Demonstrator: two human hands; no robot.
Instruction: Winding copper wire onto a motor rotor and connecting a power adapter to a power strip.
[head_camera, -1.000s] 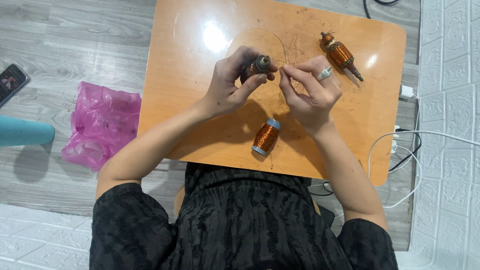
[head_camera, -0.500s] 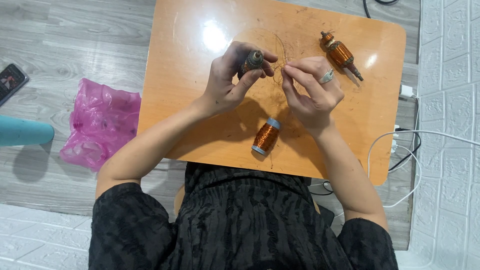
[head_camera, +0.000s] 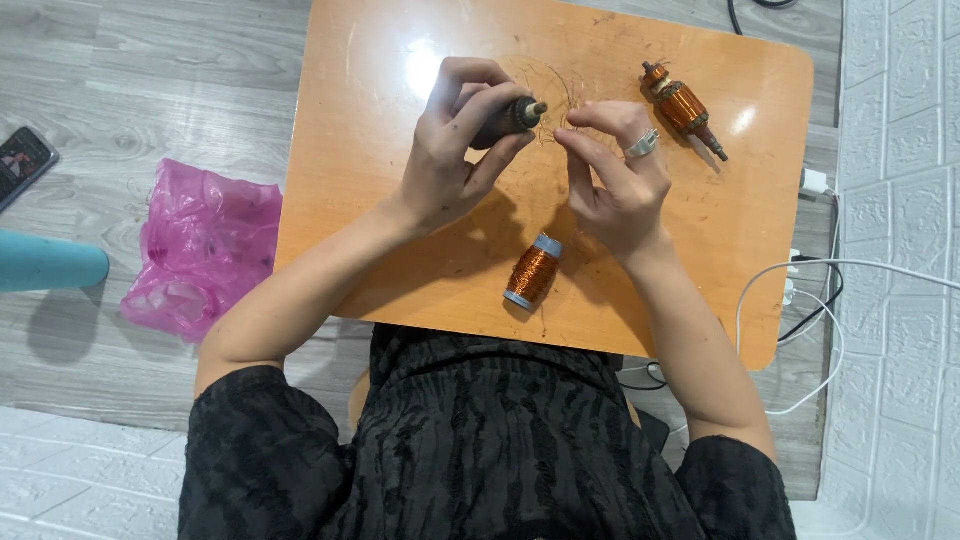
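Over the middle of the orange counter (head_camera: 380, 200), both hands work close together, fingertips nearly touching. Left hand (head_camera: 450, 150) is closed around a small dark motor armature (head_camera: 512, 117), its shaft end pointing right toward the other hand. Right hand (head_camera: 615, 180) has thumb and forefinger pinched together just beside that shaft end; it looks like they grip a thin copper wire (head_camera: 555, 85), but the strand is too fine to confirm contact. Loose loops of that wire arc above and between the hands. A silver ring (head_camera: 642, 145) sits on one right-hand finger.

Spool of copper wire (head_camera: 533, 271) lies on its side on the counter, near the front edge, below and between the wrists, touching neither hand. Second armature (head_camera: 682, 105) with copper windings lies tilted at the counter's far right, just beside the right hand but apart from it.

Off the counter: pink plastic bag (head_camera: 205, 245) on the grey floor at left, a teal cylindrical object (head_camera: 50, 262) further left, a phone (head_camera: 22, 160) at the left edge. White cable (head_camera: 800, 300) loops along the right side by the white wall.
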